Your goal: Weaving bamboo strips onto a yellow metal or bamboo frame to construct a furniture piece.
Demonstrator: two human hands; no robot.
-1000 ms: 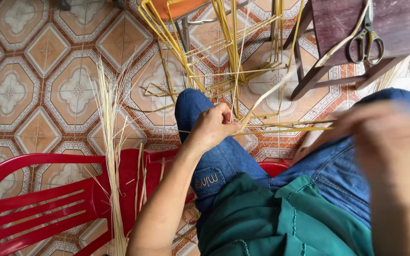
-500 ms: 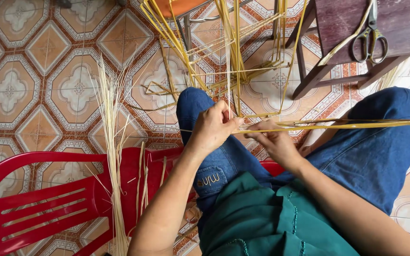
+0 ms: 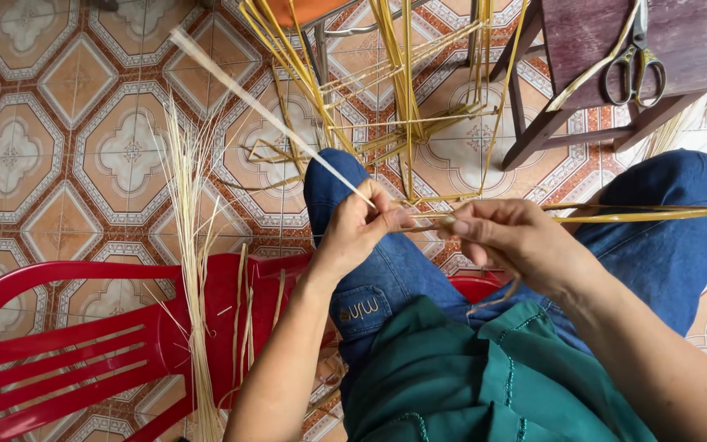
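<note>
Now 2 hands (image 3: 443,233) — 1 strip (image 3: 640,215).

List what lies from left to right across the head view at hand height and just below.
Red plastic chair → loose bundle of pale straw → left hand pinching a thin pale strip → right hand → yellow strips running out over the right knee.

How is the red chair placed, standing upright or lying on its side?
Lying tipped over. The red chair has its slatted back flat near the floor, with pale straw resting across it.
</note>
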